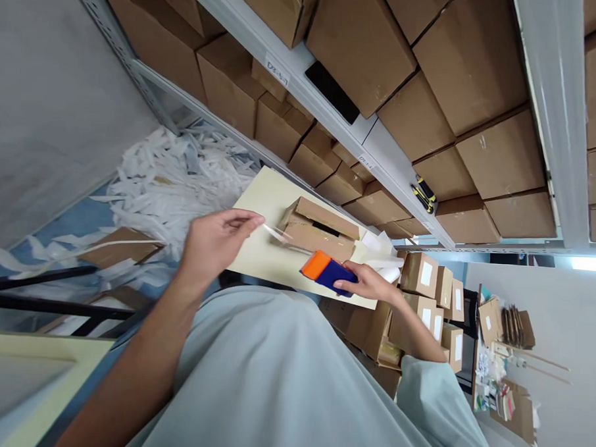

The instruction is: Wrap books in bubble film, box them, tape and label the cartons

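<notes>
I have my left hand [211, 243] pinching one tape strip [278, 234] and my right hand [370, 282] gripping one orange-and-blue dispenser [328, 273], with one carton [320, 236] just beyond them on one cream board [252, 251], and two cutters [420, 198] on a shelf [390, 155].

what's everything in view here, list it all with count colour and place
carton: one, brown, on tabletop
tape strip: one, clear, between left fingers and dispenser
tape dispenser: one, orange and blue, in right hand
tabletop: one, pale yellow, centre
papers: several, white, tabletop's right end
cutters: two, yellow and black, shelf ledge
flat object: one, black, shelf ledge
shelved boxes: many, brown, above
labelled boxes: several, brown, right
paper strips: heap, white, left
floor: blue, left
far clutter: uncountable, mixed, far right
shirt: one, pale blue-green, bottom
left hand: one, pinching tape
right hand: one, gripping dispenser
</notes>
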